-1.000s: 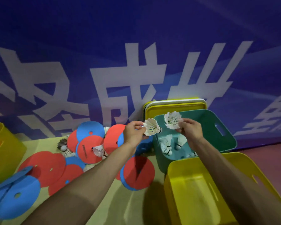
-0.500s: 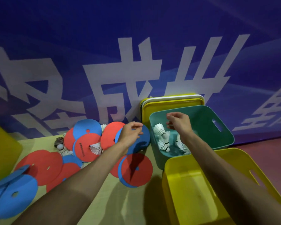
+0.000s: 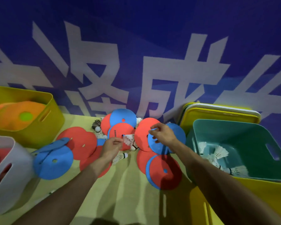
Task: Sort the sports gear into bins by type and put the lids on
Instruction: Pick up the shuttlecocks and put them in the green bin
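Red and blue flat discs (image 3: 81, 142) lie piled on the yellow-green table (image 3: 128, 192), with loose shuttlecocks among them. My left hand (image 3: 111, 149) reaches into the pile and pinches the feathers of a white shuttlecock (image 3: 129, 138). Another white shuttlecock (image 3: 122, 156) lies beside that wrist, and a dark one (image 3: 96, 125) sits further back. My right hand (image 3: 162, 135) hovers over a blue disc (image 3: 177, 137), fingers loosely spread and holding nothing. The teal bin (image 3: 250, 138) on the right holds several white shuttlecocks (image 3: 219, 153).
A yellow bin (image 3: 258, 200) stands at the front right. Stacked lids (image 3: 217, 111) lean on the blue banner wall behind the teal bin. At the left, a yellow bin (image 3: 44, 127) holds orange discs and a white bin (image 3: 10, 184) holds red items.
Both hands let their shuttlecocks go into the teal bin and moved left to the pile. My left hand has taken hold of another shuttlecock. The view swung left.
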`<state>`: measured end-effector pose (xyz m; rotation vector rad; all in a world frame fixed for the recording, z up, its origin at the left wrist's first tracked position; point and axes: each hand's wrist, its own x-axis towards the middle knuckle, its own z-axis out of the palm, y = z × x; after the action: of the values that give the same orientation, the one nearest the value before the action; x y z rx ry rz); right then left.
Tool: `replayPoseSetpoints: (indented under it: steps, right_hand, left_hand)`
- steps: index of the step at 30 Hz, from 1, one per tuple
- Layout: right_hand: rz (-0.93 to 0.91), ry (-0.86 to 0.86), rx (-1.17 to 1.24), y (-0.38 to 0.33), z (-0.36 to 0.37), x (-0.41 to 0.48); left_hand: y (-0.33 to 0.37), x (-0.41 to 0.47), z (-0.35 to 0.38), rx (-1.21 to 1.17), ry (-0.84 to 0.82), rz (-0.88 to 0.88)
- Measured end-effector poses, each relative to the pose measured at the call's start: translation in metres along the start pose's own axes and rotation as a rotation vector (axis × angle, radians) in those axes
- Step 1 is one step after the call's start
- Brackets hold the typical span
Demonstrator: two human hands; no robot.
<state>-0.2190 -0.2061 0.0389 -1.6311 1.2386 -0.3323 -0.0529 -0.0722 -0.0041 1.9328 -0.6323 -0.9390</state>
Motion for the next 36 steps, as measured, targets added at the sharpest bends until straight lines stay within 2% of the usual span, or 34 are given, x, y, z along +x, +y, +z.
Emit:
replayPoseSetpoints:
  steps: [11, 15, 20, 26, 32, 36]
  right_hand:
    - [-0.040, -0.186, -0.488, 0.015, 0.067, 0.040]
    - [-0.107, -0.201, -0.638, 0.019, 0.094, 0.062]
    - [-0.137, -0.153, -0.729, 0.023, 0.137, 0.082]
    - [-0.151, -0.148, -0.928, 0.020, 0.153, 0.090]
    - [-0.231, -0.167, -0.940, 0.007, 0.132, 0.089]
    - [-0.228, -0.148, -0.837, -0.005, 0.123, 0.084]
  left_hand:
    - [-0.083, 0.040, 0.002, 0.041, 0.087, -0.237]
    - [-0.091, 0.045, 0.007, 0.049, 0.070, -0.226]
    - [-0.100, 0.046, 0.014, -0.061, 0.136, -0.197]
    - [-0.091, 0.052, 0.011, -0.014, 0.143, -0.169]
    - [-0.092, 0.054, 0.003, -0.086, 0.124, -0.152]
    - [-0.084, 0.049, -0.005, -0.148, 0.111, -0.135]
